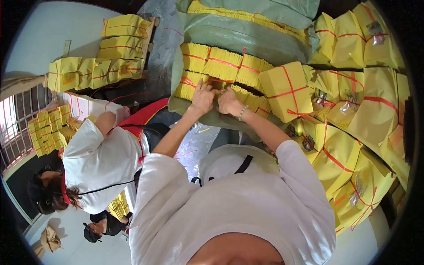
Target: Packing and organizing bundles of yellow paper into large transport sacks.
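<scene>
In front of me lies an open green sack [247,28] packed with rows of yellow paper bundles [223,62] tied with red string. My left hand [203,98] rests on the near row, fingers stretched over the top of a yellow bundle [184,90]. Close beside it, my right hand [229,102] has its fingers curled down at the edge of another yellow bundle [247,97]. A dark gap in the row shows between the two hands. The right fingertips are partly hidden, so what they hold cannot be made out.
A larger tied yellow packet [287,90] leans at the sack's right edge. Piled yellow packets [340,154] fill the right side. More tied stacks [121,46] stand at the back left. A person in a white shirt [104,163] works close on my left; another in black [106,224] is farther off.
</scene>
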`<control>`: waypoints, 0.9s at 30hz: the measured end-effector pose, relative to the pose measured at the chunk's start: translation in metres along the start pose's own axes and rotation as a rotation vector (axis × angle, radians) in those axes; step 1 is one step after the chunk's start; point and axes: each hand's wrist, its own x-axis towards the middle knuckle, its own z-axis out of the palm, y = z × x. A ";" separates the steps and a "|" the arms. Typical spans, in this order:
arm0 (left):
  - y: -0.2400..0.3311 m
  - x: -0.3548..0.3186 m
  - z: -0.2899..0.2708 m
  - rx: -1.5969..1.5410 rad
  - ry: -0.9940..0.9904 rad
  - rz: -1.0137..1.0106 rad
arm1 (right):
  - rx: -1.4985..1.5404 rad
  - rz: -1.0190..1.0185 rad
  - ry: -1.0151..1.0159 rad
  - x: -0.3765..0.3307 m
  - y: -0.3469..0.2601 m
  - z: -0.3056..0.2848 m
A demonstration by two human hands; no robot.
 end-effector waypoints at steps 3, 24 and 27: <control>-0.010 -0.015 -0.031 -0.582 0.508 -0.275 | 0.540 0.151 0.198 0.009 0.003 -0.010; -0.022 -0.066 0.015 -1.399 1.043 -0.975 | 2.728 0.564 0.291 0.142 -0.036 0.028; -0.023 -0.069 -0.003 -1.440 0.982 -1.020 | 2.903 0.425 0.286 0.150 -0.036 0.038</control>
